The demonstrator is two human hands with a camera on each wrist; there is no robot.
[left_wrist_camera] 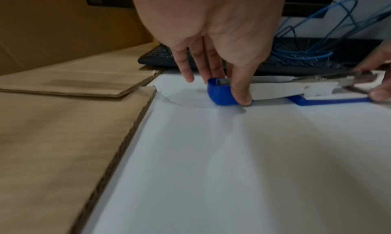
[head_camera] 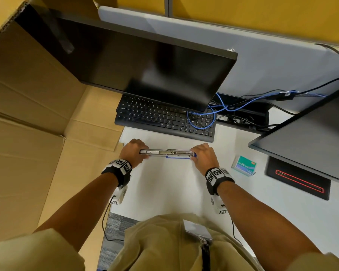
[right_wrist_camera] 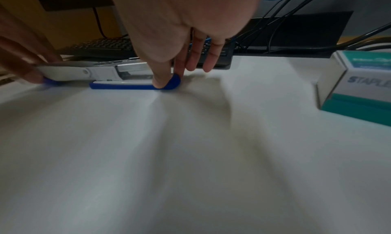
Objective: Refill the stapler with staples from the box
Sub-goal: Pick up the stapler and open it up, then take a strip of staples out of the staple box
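A blue and white stapler (head_camera: 166, 152) (left_wrist_camera: 275, 88) (right_wrist_camera: 105, 72) lies swung open along the white desk (head_camera: 164, 182), its metal staple channel facing up. My left hand (head_camera: 132, 151) (left_wrist_camera: 211, 36) pinches the blue-capped left end between thumb and fingers. My right hand (head_camera: 203, 155) (right_wrist_camera: 180, 20) pinches the blue base's rounded right end, thumb at the front. The teal and white staple box (head_camera: 244, 165) (right_wrist_camera: 359, 82) sits closed on the desk to the right of my right hand, untouched.
A black keyboard (head_camera: 164, 118) lies just behind the stapler, under a dark monitor (head_camera: 145, 61). Flattened cardboard (head_camera: 37, 133) covers the left side. Blue and black cables (head_camera: 213, 114) tangle at the back right. A second monitor's black base (head_camera: 297, 178) stands beyond the box.
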